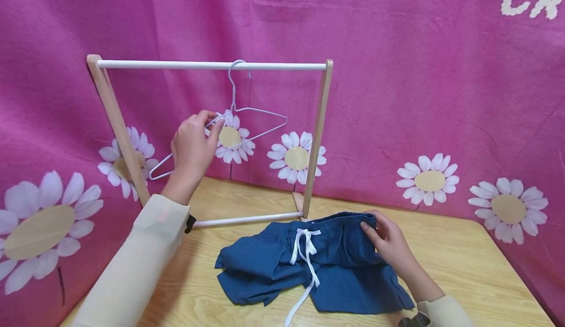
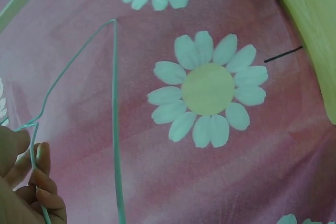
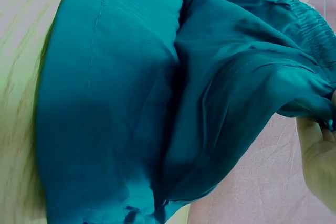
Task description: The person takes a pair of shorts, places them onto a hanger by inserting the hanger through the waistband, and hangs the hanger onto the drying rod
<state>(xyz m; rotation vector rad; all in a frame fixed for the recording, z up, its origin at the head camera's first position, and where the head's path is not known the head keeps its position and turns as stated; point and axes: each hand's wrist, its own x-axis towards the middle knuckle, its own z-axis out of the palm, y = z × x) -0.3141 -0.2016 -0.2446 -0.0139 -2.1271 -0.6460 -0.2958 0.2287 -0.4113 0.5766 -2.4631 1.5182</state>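
A white wire hanger point(image 1: 265, 132) hooks over the top bar of a small clothes rack point(image 1: 198, 65). My left hand point(image 1: 194, 140) pinches the hanger's left shoulder just below its neck; in the left wrist view the fingers point(image 2: 46, 184) curl round the wire. Dark blue shorts point(image 1: 282, 248) with a white drawstring point(image 1: 304, 248) lie partly on the table, below and right of the hanger. At their right end, my right hand point(image 1: 390, 241) grips the elastic waistband point(image 3: 315, 30) and lifts that corner. Some of its fingers are hidden behind the cloth.
The wooden table point(image 1: 476, 278) reaches to a pink cloth backdrop point(image 1: 419, 96) printed with white daisies. The rack's wooden posts point(image 1: 319, 140) stand on either side of the hanger, and its lower bar point(image 1: 251, 219) runs just behind the shorts.
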